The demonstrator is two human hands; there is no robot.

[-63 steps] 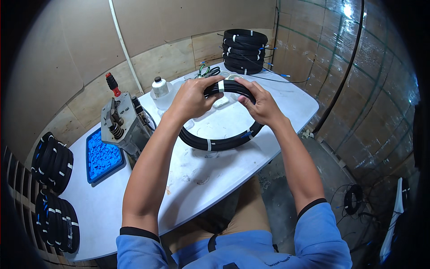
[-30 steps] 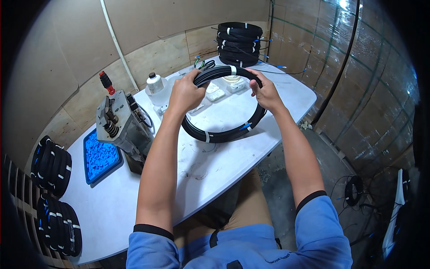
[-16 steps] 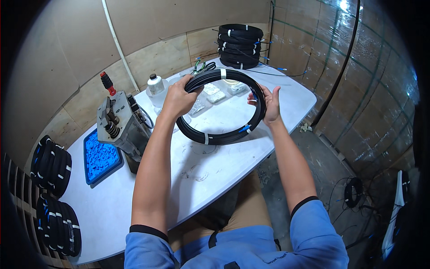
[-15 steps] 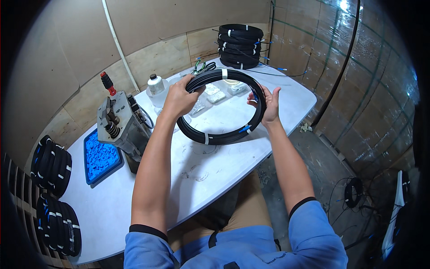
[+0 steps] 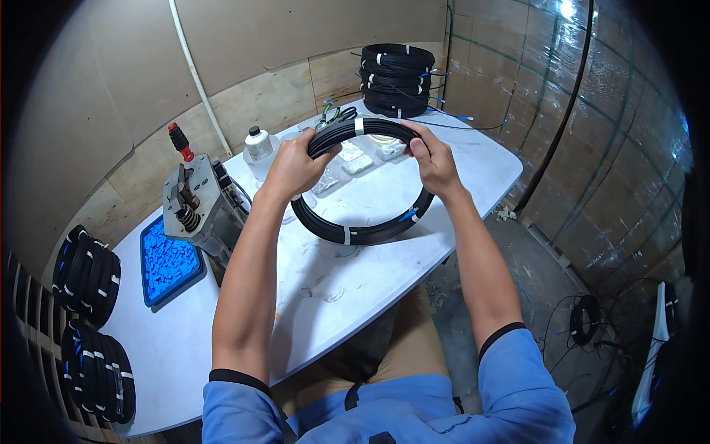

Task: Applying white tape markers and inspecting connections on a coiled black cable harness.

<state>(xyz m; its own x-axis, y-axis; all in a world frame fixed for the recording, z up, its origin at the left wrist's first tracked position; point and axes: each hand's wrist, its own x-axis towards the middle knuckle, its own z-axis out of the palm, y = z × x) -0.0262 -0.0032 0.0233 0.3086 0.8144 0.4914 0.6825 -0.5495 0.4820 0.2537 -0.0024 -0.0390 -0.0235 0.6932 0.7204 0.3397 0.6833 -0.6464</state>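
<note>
In the head view, the left hand [image 5: 294, 164] is closed around the upper left part of a black cable coil [image 5: 370, 235], and the right hand [image 5: 438, 164] is bent around its upper right part, thumb toward the person; neither is spread open. The coil is held tilted above the counter [image 5: 414, 270], its far side raised; I cannot tell if the near side touches the surface. A white band [image 5: 359, 126] wraps it between the hands, and a blue connector [image 5: 407, 215] lies along its lower right. In my judgement, if one grip becomes loose, the ring could swing down and press this connector against the counter. If a band slips, the turns may spread. A careless turn to the left could also knock the metal hand press [image 5: 211, 222].
</note>
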